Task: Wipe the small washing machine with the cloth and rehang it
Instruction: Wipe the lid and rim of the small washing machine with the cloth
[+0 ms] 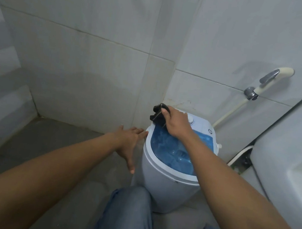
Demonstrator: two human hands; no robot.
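The dark cloth is gripped in the right hand at the washer's back-left rim; the left hand, open, touches its side. The light washer could be tipped by hard wiping.

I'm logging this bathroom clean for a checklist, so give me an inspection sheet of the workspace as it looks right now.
Surface: grey floor, bare where visible.
Job's things: small washing machine upright in the corner, blue lid shut; dark cloth bunched at the lid's far left edge.
Clutter: nothing seen.
Grips: right hand shut on the cloth; left hand open, fingertips at the machine's left rim.
Cables: a hose runs down from the wall sprayer; another behind the machine.
Surroundings: tiled walls, white toilet tank at right.
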